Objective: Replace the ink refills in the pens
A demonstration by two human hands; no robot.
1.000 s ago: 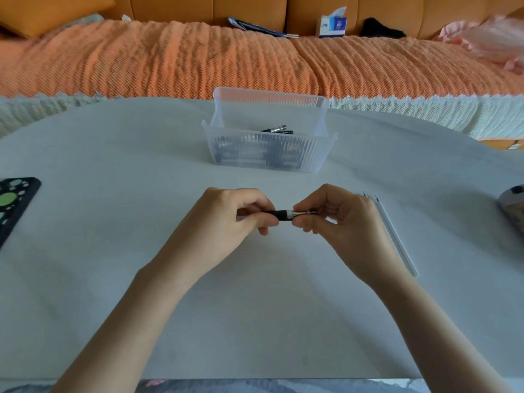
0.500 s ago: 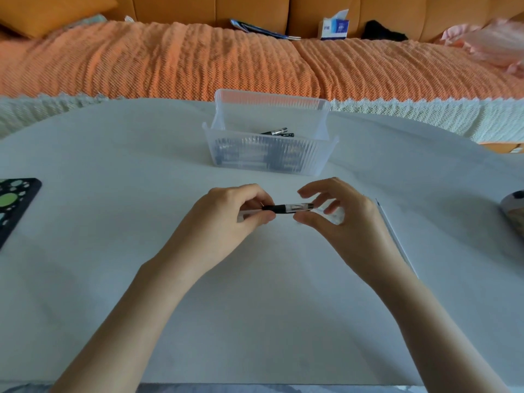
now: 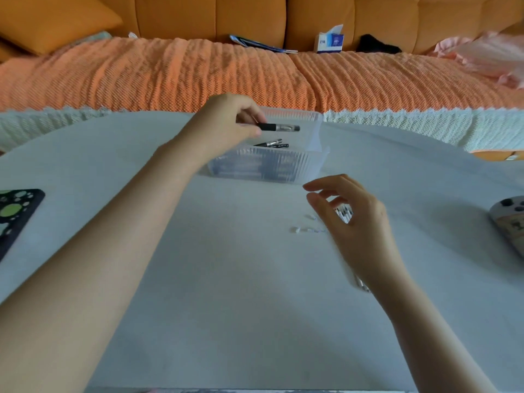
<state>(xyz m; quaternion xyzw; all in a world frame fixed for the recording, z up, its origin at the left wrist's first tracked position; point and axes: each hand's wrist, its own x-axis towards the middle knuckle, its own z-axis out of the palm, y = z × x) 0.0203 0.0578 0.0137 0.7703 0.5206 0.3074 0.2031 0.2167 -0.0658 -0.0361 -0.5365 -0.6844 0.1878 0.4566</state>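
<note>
The pen (image 3: 279, 127) lies nearly level in the air, its long axis running left to right across the view. Its black grip end is pinched in the left hand (image 3: 226, 123) and its clear, silvery free end points to the person's right. It hangs over the open top of the clear ribbed box (image 3: 266, 168), which sits at the far side of the table (image 3: 226, 293). More pens (image 3: 270, 143) lie inside the box, turned much the same way. The left arm is stretched well forward, with the fingers curled round the pen from above and the thumb beneath. The right hand (image 3: 354, 222) hovers nearer the body, palm turned left, fingers loosely spread and gripping nothing. It is above a bundle of white refills (image 3: 344, 215) lying on the table. A few small white caps (image 3: 296, 229) lie just left of it.
</note>
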